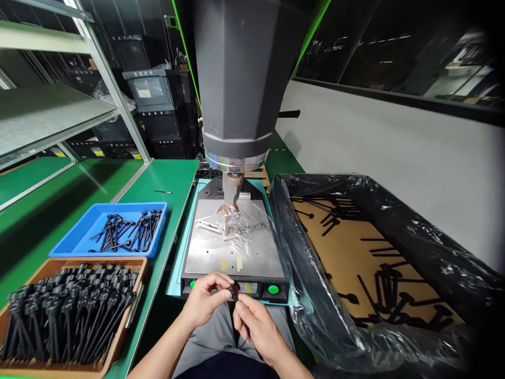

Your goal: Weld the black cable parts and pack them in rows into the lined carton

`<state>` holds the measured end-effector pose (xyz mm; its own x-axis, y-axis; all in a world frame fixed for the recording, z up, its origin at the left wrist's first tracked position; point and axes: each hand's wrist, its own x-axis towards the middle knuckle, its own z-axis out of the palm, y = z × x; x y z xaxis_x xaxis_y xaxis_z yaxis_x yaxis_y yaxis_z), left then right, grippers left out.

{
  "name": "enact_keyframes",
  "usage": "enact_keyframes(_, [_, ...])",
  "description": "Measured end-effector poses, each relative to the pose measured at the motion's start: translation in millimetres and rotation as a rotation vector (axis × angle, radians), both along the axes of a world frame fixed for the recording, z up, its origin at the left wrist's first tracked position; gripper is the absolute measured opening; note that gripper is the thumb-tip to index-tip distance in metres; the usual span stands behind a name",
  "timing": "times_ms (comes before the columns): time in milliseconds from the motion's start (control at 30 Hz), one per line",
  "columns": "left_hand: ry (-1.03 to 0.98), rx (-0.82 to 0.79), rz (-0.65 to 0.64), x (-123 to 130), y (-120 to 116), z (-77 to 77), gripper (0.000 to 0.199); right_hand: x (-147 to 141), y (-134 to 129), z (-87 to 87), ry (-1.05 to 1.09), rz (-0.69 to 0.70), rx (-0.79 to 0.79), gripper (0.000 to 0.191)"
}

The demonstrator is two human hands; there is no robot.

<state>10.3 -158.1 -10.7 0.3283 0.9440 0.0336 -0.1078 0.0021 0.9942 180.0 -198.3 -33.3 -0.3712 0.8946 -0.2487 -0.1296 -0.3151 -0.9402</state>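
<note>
Black knob-headed rod (234,292), as I watch remotely: my left hand (207,299) pinches its top, my right hand (257,322) grips it lower, near the flat silver metal plate (211,253).

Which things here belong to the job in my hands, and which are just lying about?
Likely the job: black part between left hand and right hand; machine; brown bin; blue tray; plastic-lined box.
Probably just lying about: thin stick; stacked crates.

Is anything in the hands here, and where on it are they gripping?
Yes, a black stemmed part: the left hand pinches its thicker upper end between thumb and fingers; the right hand grips the stem below.
</note>
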Motion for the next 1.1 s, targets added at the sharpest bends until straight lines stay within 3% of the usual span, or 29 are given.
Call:
enact_keyframes(133, [0.198, 0.110, 0.033, 8, -1, -1.6, 0.012, -5, 7, -3.8, 0.113, -0.116, -0.154, 0.048])
enact_keyframes(267, [0.297, 0.141, 0.071, 2, 10, -9.7, 0.017, -3, 19, -11.9, 0.085, -0.135, -0.154, 0.049])
enact_keyframes(333, [0.295, 0.103, 0.241, -9, 27, -16.9, 0.025, 0, 27, -19.6, 0.044, -0.200, -0.134, 0.051])
enact_keyframes(433, [0.294, -0.009, 0.633, -34, 62, -27.6, 0.038, 5, 37, -32.6, -0.028, -0.286, -0.113, 0.052])
enact_keyframes(500, [0.301, -0.012, 0.728, -48, 88, -33.6, 0.046, 6, 41, -38.5, -0.040, -0.288, -0.107, 0.052])
enact_keyframes(667, [0.191, -0.063, 0.572, -62, 133, -46.5, 0.061, -2, 38, -37.6, 0.017, -0.262, -0.127, 0.052])
enact_keyframes(800, [0.117, -0.101, 0.434, -59, 136, -48.1, 0.057, -10, 34, -34.8, 0.024, -0.231, -0.153, 0.055])
enact_keyframes(867, [0.065, -0.160, 0.379, -56, 127, -41.1, 0.046, -16, 34, -36.6, 0.034, -0.192, -0.161, 0.056])
enact_keyframes(967, [-0.165, -0.335, 0.316, -49, 107, -20.3, 0.038, -31, 38, -42.4, 0.047, -0.062, -0.159, 0.057])
enact_keyframes(1100, [-0.529, -0.500, 0.196, -38, 83, 10.9, 0.043, -65, 51, -48.8, 0.099, 0.090, -0.117, 0.059])
